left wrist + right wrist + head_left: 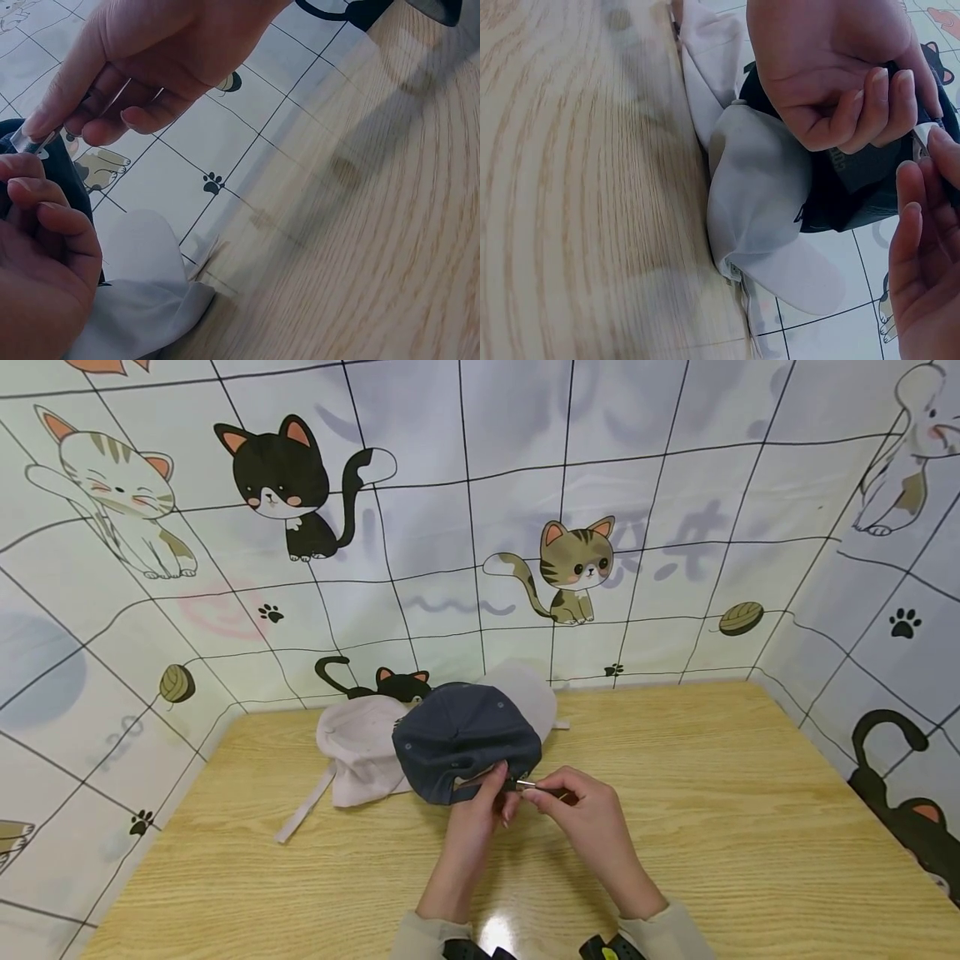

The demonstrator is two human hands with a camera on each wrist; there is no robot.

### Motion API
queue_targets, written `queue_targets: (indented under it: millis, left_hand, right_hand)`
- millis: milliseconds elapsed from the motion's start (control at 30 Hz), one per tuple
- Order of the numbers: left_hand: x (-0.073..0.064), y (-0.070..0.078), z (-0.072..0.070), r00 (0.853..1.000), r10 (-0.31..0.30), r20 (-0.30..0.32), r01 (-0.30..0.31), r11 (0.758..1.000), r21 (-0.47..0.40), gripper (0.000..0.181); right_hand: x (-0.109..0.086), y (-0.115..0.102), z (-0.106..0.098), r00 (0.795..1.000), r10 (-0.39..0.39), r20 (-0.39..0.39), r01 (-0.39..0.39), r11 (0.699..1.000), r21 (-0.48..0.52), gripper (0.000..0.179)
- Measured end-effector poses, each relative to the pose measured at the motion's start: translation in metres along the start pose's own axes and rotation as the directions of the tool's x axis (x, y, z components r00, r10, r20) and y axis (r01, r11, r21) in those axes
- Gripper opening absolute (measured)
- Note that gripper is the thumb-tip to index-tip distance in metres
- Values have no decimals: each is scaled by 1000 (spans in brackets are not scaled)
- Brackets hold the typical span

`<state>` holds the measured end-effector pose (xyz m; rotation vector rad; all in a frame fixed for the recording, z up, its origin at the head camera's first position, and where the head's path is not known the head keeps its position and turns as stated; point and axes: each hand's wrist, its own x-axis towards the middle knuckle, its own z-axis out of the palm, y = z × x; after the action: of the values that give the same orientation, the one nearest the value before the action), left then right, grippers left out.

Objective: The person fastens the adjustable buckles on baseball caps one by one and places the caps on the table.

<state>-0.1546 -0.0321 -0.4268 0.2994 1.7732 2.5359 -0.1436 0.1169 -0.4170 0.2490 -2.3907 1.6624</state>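
A navy cap (465, 735) is held above the table with its back opening toward me. My left hand (468, 831) grips the cap's back edge, thumb on top. Beside it, my right hand (588, 814) pinches the dark strap close to a small silver buckle (522, 784). Fingertips of both hands nearly meet there in the wrist views. Fingers partly hide the strap. Behind the navy cap lies a pale cap (363, 752) with its loose strap (306, 806) stretched left. A pale brim (528, 697) shows on the right, apparently from another pale cap (757, 187).
The wooden table (712, 827) reaches back to a cloth backdrop (435, 543) printed with cats, paw prints and grid lines. Similar printed cloth stands at both sides. The pale caps lie near the table's back edge.
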Motion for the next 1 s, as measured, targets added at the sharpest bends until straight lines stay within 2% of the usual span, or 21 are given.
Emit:
queue_targets:
  millis: [167,267,400,633,733,867,1000]
  left_hand:
    - [-1,2,0,1000,8,26,-8,1000,-28,32]
    - [-3,3,0,999,16,40,-13,996,-85,30]
    - [-5,4,-1,999,18,27,-14,987,-159,27]
    - [-5,4,-2,1000,12,24,-8,985,-172,26]
    - [-4,3,-2,999,20,33,-15,990,-141,27]
    - [-1,2,-1,997,27,78,-26,1000,-8,28]
    - [-2,4,3,991,14,135,-26,996,86,22]
  right_hand:
    - [0,0,-1,1000,7,-4,-7,1000,17,16]
    - [0,0,-2,1000,24,-5,-24,999,31,16]
    - [1,0,-3,999,37,-4,-37,999,32,17]
    - [0,-1,-2,1000,17,-8,-17,1000,23,17]
    - [1,0,-1,1000,22,-6,-22,1000,13,18]
    - [0,-1,-2,999,35,13,-35,999,2,18]
    - [0,-2,-2,997,54,56,-54,999,-4,17]
